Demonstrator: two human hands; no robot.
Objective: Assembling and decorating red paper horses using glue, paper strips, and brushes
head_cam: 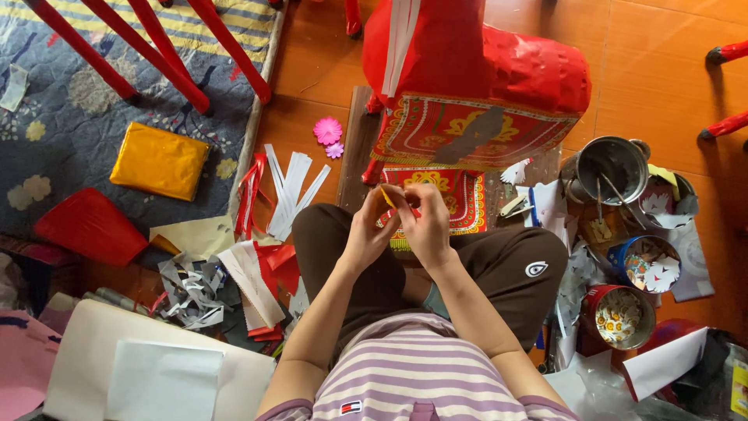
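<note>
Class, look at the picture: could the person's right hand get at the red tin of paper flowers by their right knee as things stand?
Probably yes: the red tin stands open beside the right knee with nothing over it, but the right hand is pinching a small yellow piece.

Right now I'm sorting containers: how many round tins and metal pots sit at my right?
4: a steel pot, a grey tin beside it, a blue tin, a red tin nearest. Others may be hidden.

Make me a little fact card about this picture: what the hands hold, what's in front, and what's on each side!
Left hand: pinches a small yellow paper piece
Right hand: touches the same piece
In front: big red paper horse figure with patterned cloth
Left side: flat yellow foil packet, white paper strips, pink paper flower
Right side: shiny metal pot, round tins of paper cutouts
</note>
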